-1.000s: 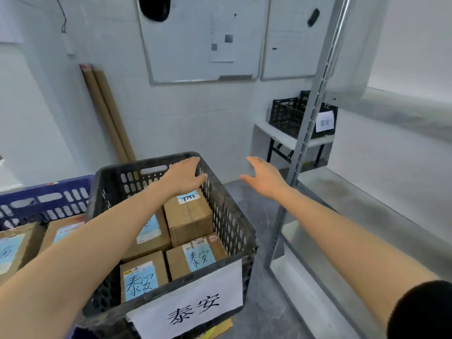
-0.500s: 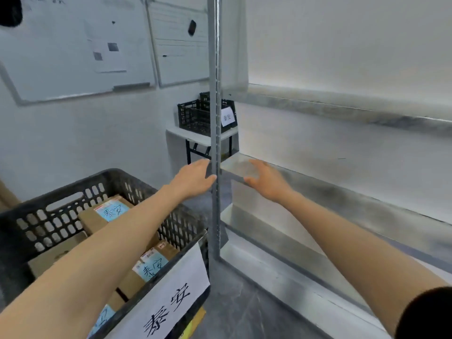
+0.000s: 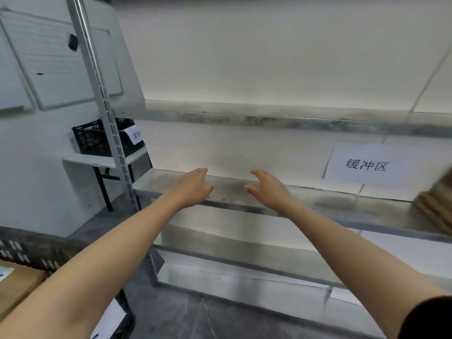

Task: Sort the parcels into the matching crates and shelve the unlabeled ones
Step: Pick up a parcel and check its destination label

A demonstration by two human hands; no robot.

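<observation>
Left of the metal shelf (image 3: 330, 201), the near black crate (image 3: 29, 248) holds a blue-labelled parcel (image 3: 17, 285), so some sorting looks done. The left hand (image 3: 193, 187) and right hand (image 3: 266, 189) hover empty over the shelf, fingers loose. A blurred cardboard stack (image 3: 437, 206) sits at its right end; shelving appears unfinished.

Silver-grey metal shelf (image 3: 318, 199), dull smudges on top. Silver upright post (image 3: 108, 113), row of slots down it. White wall (image 3: 244, 57). White paper sign (image 3: 365, 165), black characters. Black lattice far crate (image 3: 93, 138) with white tag, on small table (image 3: 97, 159): white top, black legs. Black near crate (image 3: 29, 248), grid holes. Brown cardboard parcel (image 3: 17, 287), light blue label corner. Tan stack (image 3: 437, 201) at right edge, probably cardboard, blurred. Dark grey floor (image 3: 171, 309). Black sleeve (image 3: 430, 319).
</observation>
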